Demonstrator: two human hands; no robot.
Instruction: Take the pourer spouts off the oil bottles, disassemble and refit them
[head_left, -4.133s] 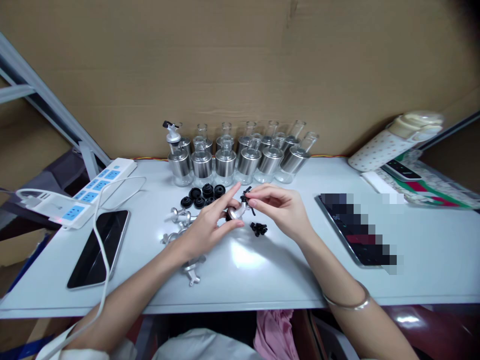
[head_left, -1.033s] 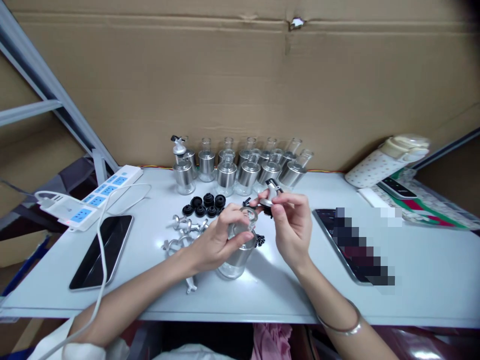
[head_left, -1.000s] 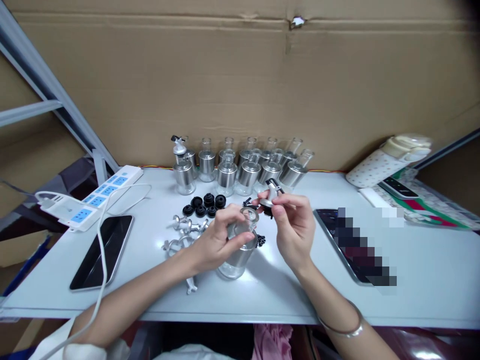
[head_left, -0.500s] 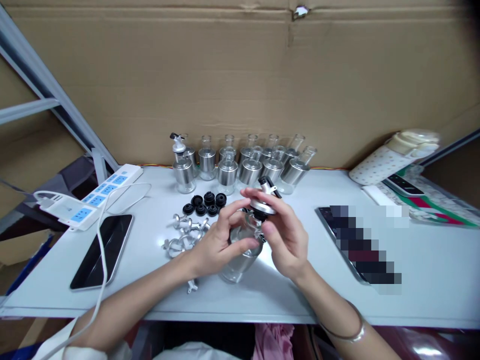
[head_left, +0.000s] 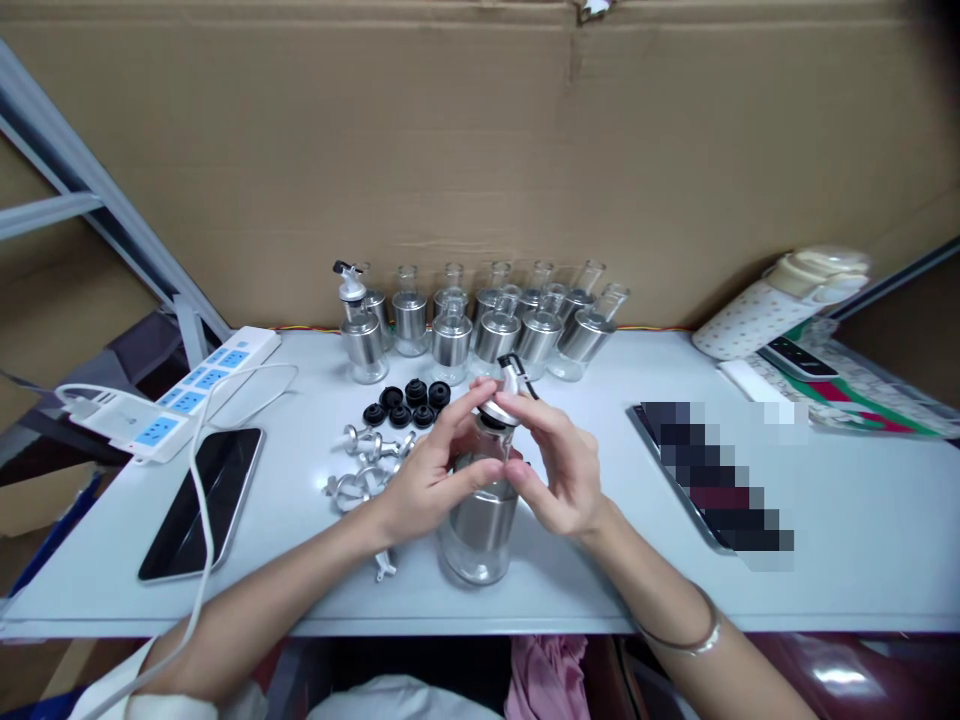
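Note:
A glass bottle with a metal sleeve (head_left: 484,525) stands upright at the front middle of the table, between my hands. On its mouth sits a silver pour spout (head_left: 499,411) with a black lever on top. My left hand (head_left: 439,465) is wrapped around the bottle's neck from the left, fingertips at the spout's rim. From the right, my right hand (head_left: 559,460) curls about the spout and neck, thumb against the glass. To the left lie several loose silver spouts (head_left: 367,485) and several black stoppers (head_left: 409,402).
Behind stand several sleeved glass bottles (head_left: 497,335); the leftmost front bottle (head_left: 365,345) wears a spout. At left are a power strip (head_left: 199,395), a white cable and a phone (head_left: 202,500). Another phone (head_left: 675,470) and a dotted tumbler (head_left: 757,315) are at right. Cardboard (head_left: 450,130) walls the back.
The spout has come down from above the bottle's mouth onto it, my right hand moving down and left with it. The bottle, tilted before, is now upright. The view has shifted slightly.

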